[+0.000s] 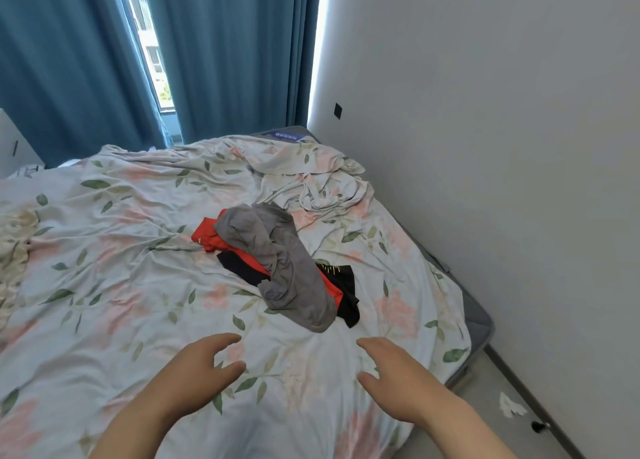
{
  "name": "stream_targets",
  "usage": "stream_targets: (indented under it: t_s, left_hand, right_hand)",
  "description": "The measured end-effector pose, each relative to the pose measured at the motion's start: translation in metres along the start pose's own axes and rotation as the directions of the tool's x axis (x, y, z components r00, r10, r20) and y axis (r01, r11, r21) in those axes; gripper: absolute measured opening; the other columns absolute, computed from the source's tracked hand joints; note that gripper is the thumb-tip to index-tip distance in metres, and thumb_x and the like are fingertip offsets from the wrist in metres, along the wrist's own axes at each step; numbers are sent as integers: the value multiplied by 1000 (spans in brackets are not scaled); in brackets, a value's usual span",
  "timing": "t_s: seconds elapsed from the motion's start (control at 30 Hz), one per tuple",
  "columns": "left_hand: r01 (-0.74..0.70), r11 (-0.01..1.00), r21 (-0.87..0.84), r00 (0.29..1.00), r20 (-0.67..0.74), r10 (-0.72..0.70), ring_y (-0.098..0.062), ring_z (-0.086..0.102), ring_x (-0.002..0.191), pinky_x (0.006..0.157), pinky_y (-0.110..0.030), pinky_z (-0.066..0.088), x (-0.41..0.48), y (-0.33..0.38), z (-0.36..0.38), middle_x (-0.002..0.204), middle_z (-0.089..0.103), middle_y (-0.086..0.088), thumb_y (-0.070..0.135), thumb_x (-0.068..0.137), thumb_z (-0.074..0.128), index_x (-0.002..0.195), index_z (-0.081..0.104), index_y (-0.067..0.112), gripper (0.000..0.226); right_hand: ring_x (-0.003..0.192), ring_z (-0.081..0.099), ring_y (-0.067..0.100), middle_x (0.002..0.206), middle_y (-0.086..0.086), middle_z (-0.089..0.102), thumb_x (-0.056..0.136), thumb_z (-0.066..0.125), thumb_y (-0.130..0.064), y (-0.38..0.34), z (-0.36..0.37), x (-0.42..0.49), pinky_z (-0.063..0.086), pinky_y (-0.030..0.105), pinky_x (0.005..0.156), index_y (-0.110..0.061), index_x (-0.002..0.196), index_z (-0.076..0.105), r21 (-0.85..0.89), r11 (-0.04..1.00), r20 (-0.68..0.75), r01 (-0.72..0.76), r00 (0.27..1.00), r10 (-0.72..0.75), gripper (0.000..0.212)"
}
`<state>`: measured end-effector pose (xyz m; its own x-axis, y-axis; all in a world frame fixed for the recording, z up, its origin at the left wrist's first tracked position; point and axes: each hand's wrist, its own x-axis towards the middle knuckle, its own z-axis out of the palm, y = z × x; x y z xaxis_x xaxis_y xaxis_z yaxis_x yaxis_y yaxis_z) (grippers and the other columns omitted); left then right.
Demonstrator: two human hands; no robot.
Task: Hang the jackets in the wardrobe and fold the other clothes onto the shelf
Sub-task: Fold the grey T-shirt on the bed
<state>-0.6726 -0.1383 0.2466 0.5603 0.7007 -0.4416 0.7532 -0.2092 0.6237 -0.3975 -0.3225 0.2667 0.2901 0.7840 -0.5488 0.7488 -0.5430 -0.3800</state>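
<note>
**Both hands empty, clothes pile sitting mid-bed**

So the left hand (204, 365) and the right hand (394, 372) are both stretched out over the bed, fingers loose and a bit spread, thumbs apart, nothing held in either one. Can't really tell if they're touching the sheet or just above it.

Just past the fingertips is the heap of clothes: a crumpled grey fabric garment (277, 250) draped on top, a bright red garment (207, 235) poking out on the left underneath it, and a black garment with a yellow print (341, 285) on the right.

It all lies on the rumpled floral bedsheet with pink flowers and green leaves (104, 250). Blue curtains (225, 60) hang behind the bed, the plain white wall (485, 146) is on the right, and a crumpled white scrap of paper (510, 405) lies on the floor next to it.
</note>
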Motion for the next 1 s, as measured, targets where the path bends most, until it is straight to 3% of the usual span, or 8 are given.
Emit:
stream_targets:
  t_s: [0.2,0.4,0.5,0.67,0.8,0.83,0.93,1.0]
  left_hand:
    - [59,993,-102,998,40,-55,-7,49,128,91,-20,37,57,-39,30,143,50,15,44,89,63,136,52,38,48]
    - [133,972,-195,990,61,-124,-4,50,121,101,-26,42,136,-82,85,137,54,15,37,91,63,130,54,40,40]
    - [146,965,-216,988,77,-132,-6,49,125,93,-20,46,190,-100,124,138,52,15,35,92,63,138,50,35,47]
    - [138,956,-260,990,60,-127,-11,47,130,99,-29,41,305,-130,166,145,45,9,26,98,56,145,40,34,51]
    - [81,954,-290,990,-87,-111,11,59,95,81,-24,48,389,-141,170,129,49,9,17,92,62,142,40,38,58]
    - [68,959,-275,990,-102,-100,8,60,101,86,-26,50,405,-142,171,131,50,8,16,91,63,143,39,39,61]
    - [56,983,-172,993,-89,-72,-21,52,129,107,-38,43,441,-149,179,147,47,-3,8,90,64,154,29,21,74]
    - [26,998,-52,991,-132,-33,-24,57,122,102,-36,46,453,-152,185,135,58,-6,7,86,67,145,46,15,62]
  right_hand:
    - [146,25,9,160,-11,26,100,49,-42,15,33,73,25,27,116,-32,155,26,217,971,-21,-99,994,106,60]
    - [141,35,10,155,-9,36,99,53,-37,51,85,166,32,28,113,-29,152,33,302,935,21,-185,982,188,57]
    - [142,34,9,157,-9,33,100,52,-37,72,111,226,30,25,111,-29,154,30,244,955,34,-170,985,167,59]
    - [142,33,9,159,-7,29,99,54,-32,99,161,321,27,20,110,-25,152,34,174,984,-12,-45,999,48,57]
    - [141,38,21,167,-5,-3,96,55,-24,110,191,382,40,30,105,-32,152,29,58,997,54,47,997,-50,63]
    - [140,40,25,167,-4,-5,95,55,-23,111,196,395,42,33,103,-31,153,27,23,998,71,55,996,-56,65]
    - [136,37,31,161,1,15,95,57,-24,118,211,422,40,39,106,-25,156,20,-74,993,12,95,995,-95,71]
    - [126,41,30,143,4,34,96,57,-21,123,220,429,43,39,101,-22,154,24,-101,991,-62,93,993,-100,67]
